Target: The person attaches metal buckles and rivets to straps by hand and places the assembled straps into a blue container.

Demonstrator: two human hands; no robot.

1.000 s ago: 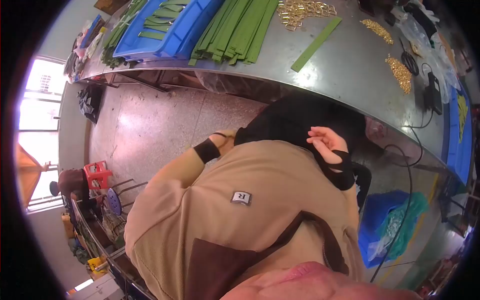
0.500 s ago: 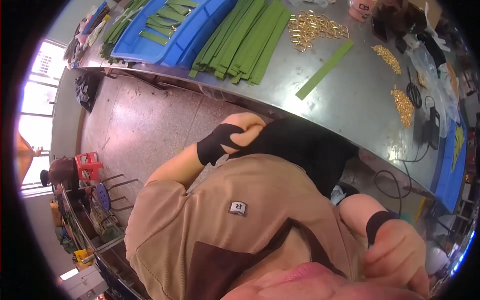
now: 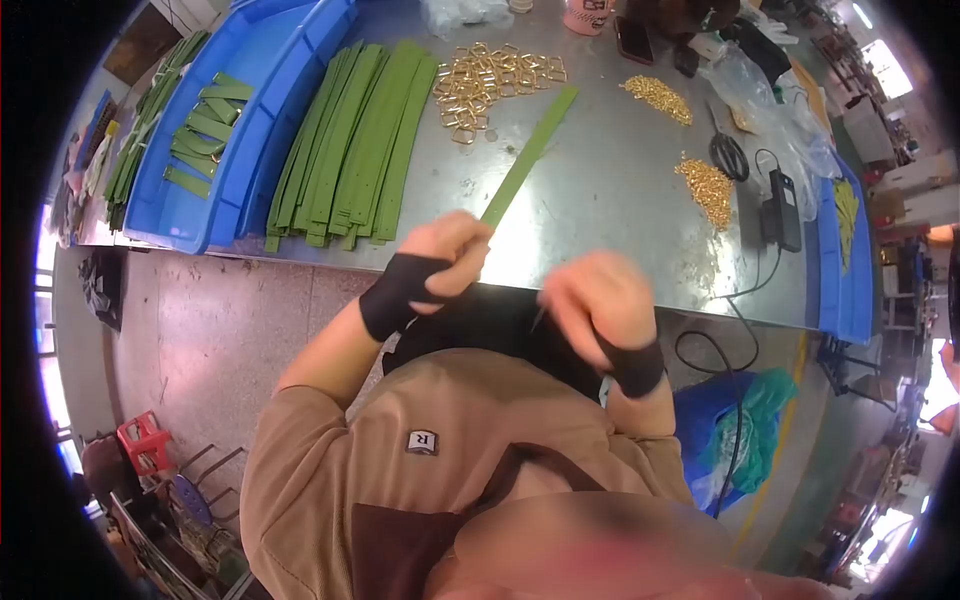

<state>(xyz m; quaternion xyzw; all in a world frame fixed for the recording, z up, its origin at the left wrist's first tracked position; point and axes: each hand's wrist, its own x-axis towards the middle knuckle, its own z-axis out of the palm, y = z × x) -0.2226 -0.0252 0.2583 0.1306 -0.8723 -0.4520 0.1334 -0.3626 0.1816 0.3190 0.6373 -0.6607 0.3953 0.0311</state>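
Note:
My left hand (image 3: 447, 258), in a black wrist band, has its fingers curled closed at the table's front edge. Its fingertips meet the near end of a single green strap (image 3: 532, 152) lying on the metal table; whether they pinch it I cannot tell. My right hand (image 3: 603, 302), also banded in black, hovers just off the table edge, blurred, with fingers curled in. A thin, dark, pointed sliver shows below its fingertips, too small to name. Beyond the strap lies a pile of gold rectangular buckle rings (image 3: 482, 88).
Left on the table are a stack of green straps (image 3: 350, 150) and a blue tray (image 3: 165, 222) with short looped straps. To the right lie small gold hardware piles (image 3: 706, 190), a black power adapter (image 3: 785, 210), a phone (image 3: 634, 40) and plastic bags. A cable hangs off the edge.
The view has swung to the right. My right hand has come from beside my face down to the table edge. My left hand has moved forward to the strap's near end, still closed.

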